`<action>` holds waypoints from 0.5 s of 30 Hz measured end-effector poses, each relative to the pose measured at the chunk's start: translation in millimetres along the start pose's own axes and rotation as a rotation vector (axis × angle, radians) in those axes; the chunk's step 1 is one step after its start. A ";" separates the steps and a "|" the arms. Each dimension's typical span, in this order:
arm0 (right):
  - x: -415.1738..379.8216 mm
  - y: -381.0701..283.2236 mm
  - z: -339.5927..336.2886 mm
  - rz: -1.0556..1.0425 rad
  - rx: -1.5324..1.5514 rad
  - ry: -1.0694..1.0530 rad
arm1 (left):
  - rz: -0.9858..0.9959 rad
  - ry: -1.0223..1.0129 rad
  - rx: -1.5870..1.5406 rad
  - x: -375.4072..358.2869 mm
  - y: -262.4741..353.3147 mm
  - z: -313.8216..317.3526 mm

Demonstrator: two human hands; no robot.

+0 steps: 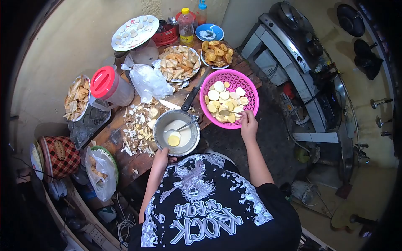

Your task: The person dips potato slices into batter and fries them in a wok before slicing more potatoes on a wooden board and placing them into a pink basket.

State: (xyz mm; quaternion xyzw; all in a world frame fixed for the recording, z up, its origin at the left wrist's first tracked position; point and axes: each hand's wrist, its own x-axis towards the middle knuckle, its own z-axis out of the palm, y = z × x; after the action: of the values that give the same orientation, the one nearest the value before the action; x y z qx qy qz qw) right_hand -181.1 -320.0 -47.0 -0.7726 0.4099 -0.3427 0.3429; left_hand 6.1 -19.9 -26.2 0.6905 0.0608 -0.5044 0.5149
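Looks like you're scooping slices (212, 95), right fingers (247, 114) pinching the spoon (225, 112), left fingers (172, 160) gripping the bowl (195, 136), so lift level and go gentle.

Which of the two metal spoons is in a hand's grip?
The metal spoon over the round pink plastic basket of pale slices: the right hand holds its handle. The other spoon leans untouched in the round grey metal bowl of whitish liquid.
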 end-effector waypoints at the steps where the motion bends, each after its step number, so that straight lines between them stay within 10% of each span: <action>1: 1.0 -3.4 -1.4 0.018 0.001 0.001 | -0.013 0.011 -0.002 -0.2 0.7 0.7; 15: 1.9 10.7 7.4 0.344 0.186 0.095 | -0.024 0.035 0.015 -2.7 4.2 4.3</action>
State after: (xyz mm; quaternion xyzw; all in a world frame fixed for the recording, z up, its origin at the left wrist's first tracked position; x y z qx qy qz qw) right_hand -178.5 -324.4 -59.1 -0.6391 0.5180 -0.3516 0.4468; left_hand 4.5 -23.9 -21.2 0.7022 0.0741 -0.4988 0.5026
